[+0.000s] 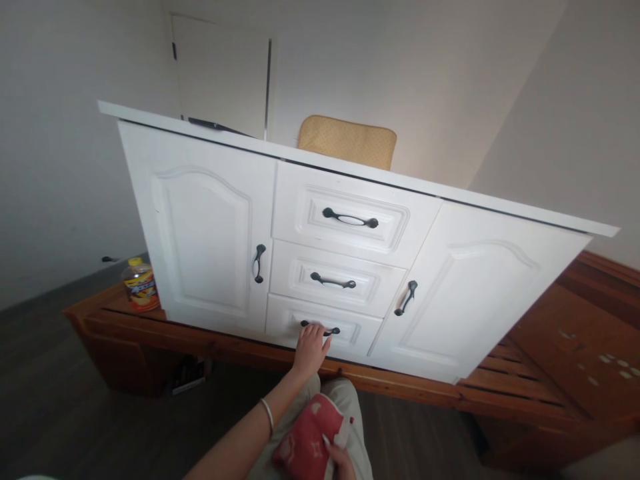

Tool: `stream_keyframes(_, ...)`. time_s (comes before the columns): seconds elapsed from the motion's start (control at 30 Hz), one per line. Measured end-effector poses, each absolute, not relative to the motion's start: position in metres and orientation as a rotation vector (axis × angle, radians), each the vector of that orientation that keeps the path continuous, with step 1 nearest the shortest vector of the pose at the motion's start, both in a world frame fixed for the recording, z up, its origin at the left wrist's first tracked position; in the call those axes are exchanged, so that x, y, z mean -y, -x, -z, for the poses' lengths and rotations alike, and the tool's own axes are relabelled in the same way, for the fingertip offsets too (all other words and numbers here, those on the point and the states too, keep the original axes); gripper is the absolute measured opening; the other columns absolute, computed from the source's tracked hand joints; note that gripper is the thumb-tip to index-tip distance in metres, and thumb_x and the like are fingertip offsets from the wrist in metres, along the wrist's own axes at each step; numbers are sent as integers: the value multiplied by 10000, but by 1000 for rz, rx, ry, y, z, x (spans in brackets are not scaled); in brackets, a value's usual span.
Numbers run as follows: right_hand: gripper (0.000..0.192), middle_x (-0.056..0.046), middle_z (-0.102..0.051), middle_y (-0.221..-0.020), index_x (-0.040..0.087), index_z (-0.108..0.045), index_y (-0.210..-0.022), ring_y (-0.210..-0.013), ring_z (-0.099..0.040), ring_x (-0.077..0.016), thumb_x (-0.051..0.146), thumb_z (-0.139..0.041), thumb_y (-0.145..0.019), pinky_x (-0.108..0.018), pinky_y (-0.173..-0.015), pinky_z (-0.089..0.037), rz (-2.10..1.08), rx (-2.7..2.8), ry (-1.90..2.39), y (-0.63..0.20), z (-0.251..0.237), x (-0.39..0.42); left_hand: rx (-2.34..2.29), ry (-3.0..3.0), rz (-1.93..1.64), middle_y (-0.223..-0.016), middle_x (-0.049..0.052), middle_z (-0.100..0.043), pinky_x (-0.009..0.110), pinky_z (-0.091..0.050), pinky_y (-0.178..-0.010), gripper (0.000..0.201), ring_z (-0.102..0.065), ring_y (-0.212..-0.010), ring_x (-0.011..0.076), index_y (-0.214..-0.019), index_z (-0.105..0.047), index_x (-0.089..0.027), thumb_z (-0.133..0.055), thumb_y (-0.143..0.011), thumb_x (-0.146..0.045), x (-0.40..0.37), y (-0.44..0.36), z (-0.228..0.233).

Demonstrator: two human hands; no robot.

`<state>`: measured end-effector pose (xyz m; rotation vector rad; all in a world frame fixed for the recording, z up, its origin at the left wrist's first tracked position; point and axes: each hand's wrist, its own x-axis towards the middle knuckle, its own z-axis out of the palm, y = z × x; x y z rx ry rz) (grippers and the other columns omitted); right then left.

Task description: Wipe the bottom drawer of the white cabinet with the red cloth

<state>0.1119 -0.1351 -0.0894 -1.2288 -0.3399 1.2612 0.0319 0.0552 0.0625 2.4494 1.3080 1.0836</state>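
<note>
My left hand [311, 348], with a pale bangle on its wrist, is at the bottom drawer [357, 335] of a white cabinet [200, 240]. Its fingers are curled over that drawer's dark handle [334, 331], hiding the handle's middle. The drawer is closed. Low in the view, above my lap, my right hand [341, 460] grips a folded red cloth [313, 433] with a pale pattern. Only the thumb and part of this hand show; the cloth covers the other fingers. Above the bottom drawer are a middle drawer [373, 285] and a top drawer [393, 223], both closed.
The cabinet stands on a brown wooden bench [240, 347]. A yellow-capped bottle [141, 287] stands beside its left side. Behind the cabinet show a tan chair back [350, 140] and a white door [220, 73]. A dark flat object [215, 125] lies on the cabinet top.
</note>
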Motion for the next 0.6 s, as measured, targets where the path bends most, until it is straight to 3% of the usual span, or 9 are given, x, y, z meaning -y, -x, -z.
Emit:
stream_keyframes(0.13,513,-37,-819,-801,339,-817,-727,-1035,-761,-456,601,-884,-291,-631,-1001,-558,-1372,204,1136,-102,83,143,-1314,-2426,-1093,-1253,111,-712,548,-421,-1160,214,-584,-1310,318,-1175,-663,-194,-536,-1008,-236,-50,-30,-50)
stream_keyframes(0.27,401,-49,-796,-740,358,-792,-650,-1064,-746,-482,559,-834,-305,-641,-975,-556,-1310,152,1134,-95,76,142,-1248,-2434,-1083,-1246,81,-717,522,-444,-1165,284,-606,-1292,287,-1182,-651,-218,-586,-920,-132,-55,-27,-51)
stream_keyframes(0.37,440,-52,-791,-745,357,-779,-679,-1075,-739,-494,568,-841,-298,-656,-913,-562,-1376,175,1136,-96,73,141,-1211,-2439,-1087,-1234,61,-723,503,-458,-1168,337,-625,-1267,265,-1176,-649,-235,-593,-874,-95,-53,-23,-52)
stream_keyframes(0.5,576,-72,-783,-739,292,-797,-772,-1013,-754,-487,547,-908,-269,-643,-884,-578,-1452,181,1053,-100,72,143,-1244,-2412,-1123,-1240,74,-715,545,-446,-1183,382,-622,-1273,275,-1180,-646,-227,-549,-847,-66,-33,-18,-48)
stream_keyframes(0.6,560,-116,-796,-778,222,-817,-819,-957,-767,-452,480,-933,-335,-621,-934,-577,-1444,189,1009,-101,68,144,-1248,-2388,-1171,-1243,73,-725,561,-448,-1178,420,-624,-1274,281,-1204,-662,-225,-520,-847,-56,-7,-9,-38)
